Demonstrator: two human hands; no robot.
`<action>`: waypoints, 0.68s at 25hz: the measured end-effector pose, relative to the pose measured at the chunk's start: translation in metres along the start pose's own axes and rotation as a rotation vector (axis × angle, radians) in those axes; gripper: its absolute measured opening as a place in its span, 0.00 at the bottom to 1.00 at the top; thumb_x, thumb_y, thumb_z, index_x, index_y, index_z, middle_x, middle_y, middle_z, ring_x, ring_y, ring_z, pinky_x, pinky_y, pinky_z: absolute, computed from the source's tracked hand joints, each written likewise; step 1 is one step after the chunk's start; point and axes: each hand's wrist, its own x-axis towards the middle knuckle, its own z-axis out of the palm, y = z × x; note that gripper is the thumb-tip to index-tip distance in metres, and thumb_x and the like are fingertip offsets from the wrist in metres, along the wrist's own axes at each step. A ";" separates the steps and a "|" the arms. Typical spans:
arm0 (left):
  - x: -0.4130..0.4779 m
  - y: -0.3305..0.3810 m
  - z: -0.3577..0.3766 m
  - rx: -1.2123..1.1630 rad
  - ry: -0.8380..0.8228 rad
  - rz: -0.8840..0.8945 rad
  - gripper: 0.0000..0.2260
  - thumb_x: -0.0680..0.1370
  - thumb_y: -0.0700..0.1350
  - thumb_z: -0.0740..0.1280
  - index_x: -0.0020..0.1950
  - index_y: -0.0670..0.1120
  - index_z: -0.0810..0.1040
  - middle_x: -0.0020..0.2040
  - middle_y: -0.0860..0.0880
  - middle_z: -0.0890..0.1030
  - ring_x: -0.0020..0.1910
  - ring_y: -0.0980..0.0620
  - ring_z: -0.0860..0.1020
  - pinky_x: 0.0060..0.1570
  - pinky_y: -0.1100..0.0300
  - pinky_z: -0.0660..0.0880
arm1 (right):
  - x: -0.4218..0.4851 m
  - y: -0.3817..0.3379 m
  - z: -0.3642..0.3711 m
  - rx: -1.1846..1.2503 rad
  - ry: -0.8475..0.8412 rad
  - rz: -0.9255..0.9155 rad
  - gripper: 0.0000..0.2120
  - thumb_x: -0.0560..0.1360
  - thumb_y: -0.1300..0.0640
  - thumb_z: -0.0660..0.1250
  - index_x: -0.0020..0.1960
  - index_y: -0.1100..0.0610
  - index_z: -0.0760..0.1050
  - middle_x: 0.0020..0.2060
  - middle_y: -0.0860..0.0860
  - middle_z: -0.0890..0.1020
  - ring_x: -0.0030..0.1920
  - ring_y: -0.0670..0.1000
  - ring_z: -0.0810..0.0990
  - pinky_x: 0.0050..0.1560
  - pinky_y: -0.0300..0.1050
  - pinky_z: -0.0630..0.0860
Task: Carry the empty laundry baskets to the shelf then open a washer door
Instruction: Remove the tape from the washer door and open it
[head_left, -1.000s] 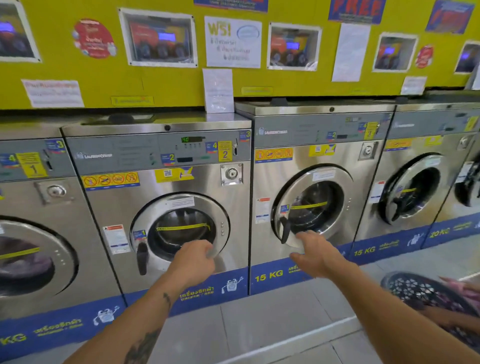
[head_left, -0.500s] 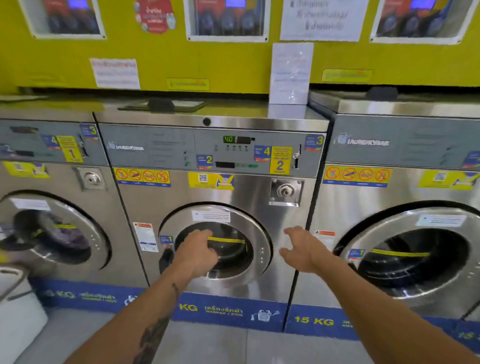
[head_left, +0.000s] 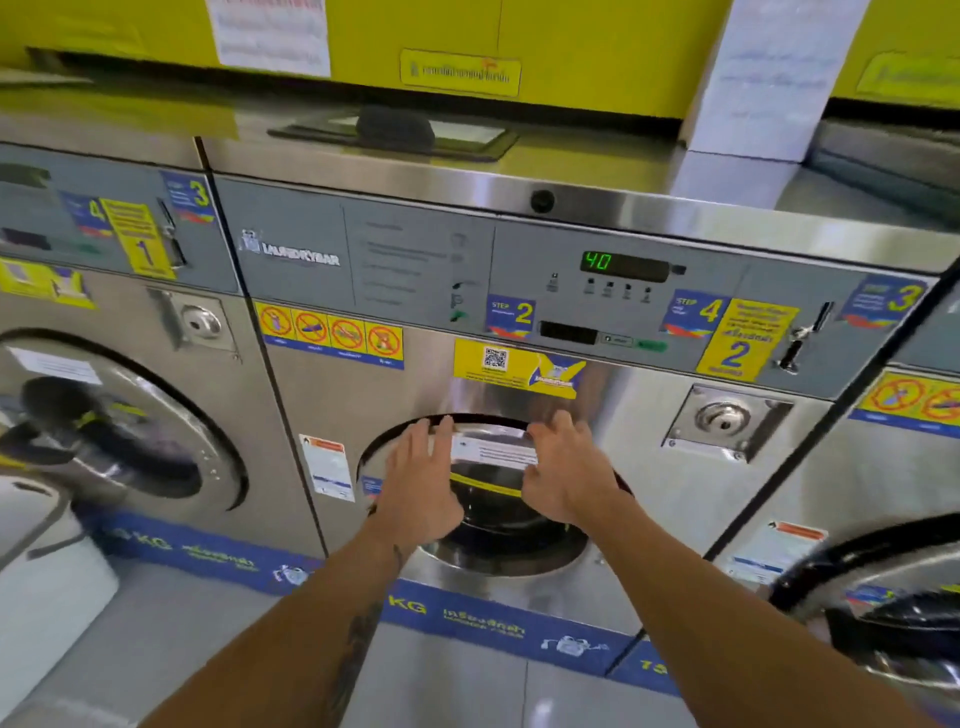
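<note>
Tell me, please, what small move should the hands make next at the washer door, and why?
Probably move the left hand down to the door's left edge and feel for the handle. Both hands lie open and flat on the upper part of the round door of the middle washer, the right hand too, gripping nothing. No handle shows now; the left forearm covers that edge.

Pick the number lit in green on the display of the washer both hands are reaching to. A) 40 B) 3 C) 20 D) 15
A: the green display on the control panel above the washer door reads 40, while the left hand and right hand are at the door's upper rim.
</note>
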 end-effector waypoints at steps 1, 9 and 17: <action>0.001 -0.007 0.009 0.003 0.037 0.025 0.45 0.67 0.46 0.67 0.78 0.51 0.45 0.78 0.41 0.54 0.76 0.41 0.52 0.74 0.46 0.54 | 0.003 -0.004 0.008 -0.030 0.052 0.032 0.25 0.69 0.50 0.64 0.65 0.55 0.69 0.58 0.55 0.71 0.57 0.59 0.71 0.57 0.54 0.76; -0.005 -0.031 0.032 -0.016 0.310 0.152 0.40 0.65 0.49 0.62 0.77 0.53 0.54 0.69 0.45 0.65 0.69 0.42 0.63 0.66 0.41 0.65 | -0.010 -0.002 0.034 0.042 0.197 0.081 0.31 0.68 0.57 0.67 0.71 0.52 0.65 0.60 0.53 0.71 0.59 0.57 0.71 0.53 0.52 0.78; -0.031 -0.043 0.000 0.024 0.201 0.290 0.38 0.67 0.39 0.65 0.77 0.49 0.59 0.69 0.44 0.68 0.63 0.42 0.66 0.61 0.44 0.70 | -0.031 -0.004 0.032 -0.104 0.047 0.063 0.47 0.67 0.53 0.71 0.79 0.52 0.50 0.71 0.55 0.63 0.70 0.59 0.65 0.69 0.53 0.68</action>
